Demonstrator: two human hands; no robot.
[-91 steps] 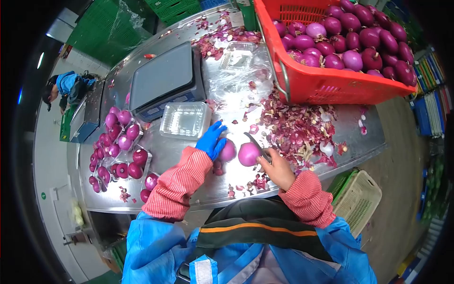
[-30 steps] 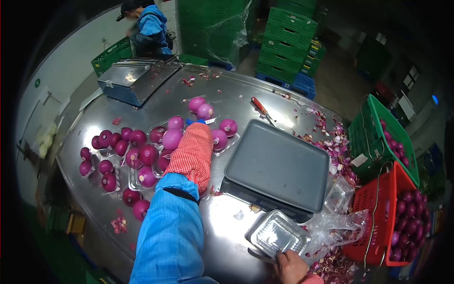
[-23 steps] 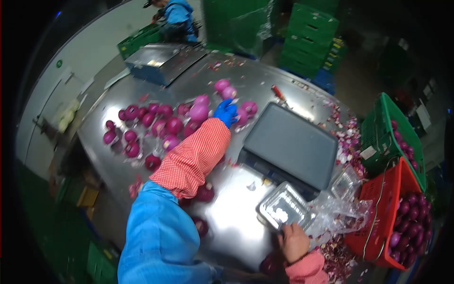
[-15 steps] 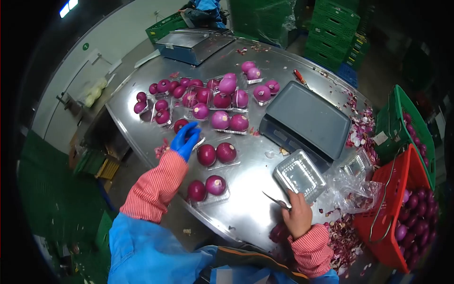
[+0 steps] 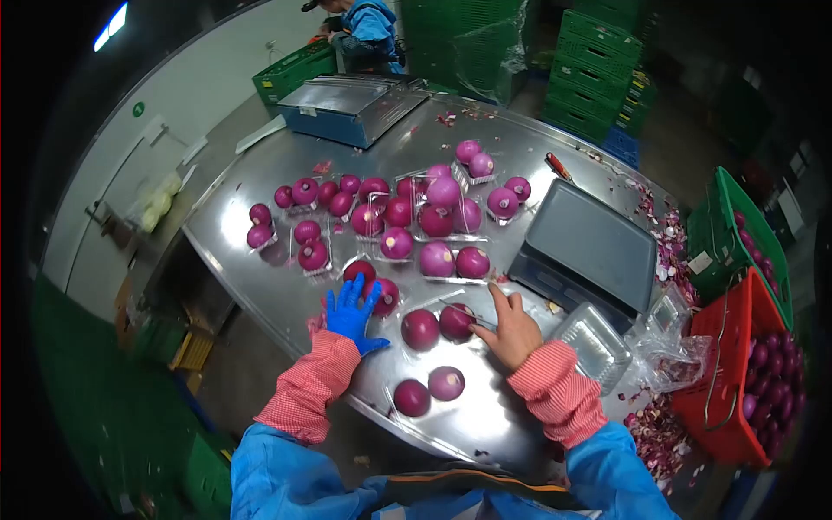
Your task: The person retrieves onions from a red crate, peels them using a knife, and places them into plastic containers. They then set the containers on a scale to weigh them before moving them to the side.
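Note:
My left hand (image 5: 351,315), in a blue glove, has its fingers spread at the edge of a pair of red onions (image 5: 382,296) on the metal table (image 5: 503,425). My bare right hand (image 5: 510,328) holds a small knife (image 5: 469,317), its blade pointing left over a second pair of onions (image 5: 421,329) in a clear tray. Nearer to me lies another tray with two onions (image 5: 412,398). Beyond my hands stand several clear trays of peeled onions (image 5: 436,220).
A grey scale (image 5: 592,243) stands right, beside empty clear trays (image 5: 594,348) and plastic film. Farther right are a red crate (image 5: 712,390) and a green crate (image 5: 711,234) of onions. A red-handled tool (image 5: 558,165) lies behind. Another person (image 5: 371,30) stands at the back.
My right hand has moved forward and left with the knife, away from the empty tray. My left hand has moved nearer with fingers spread. The view has shifted, and the other person shows more.

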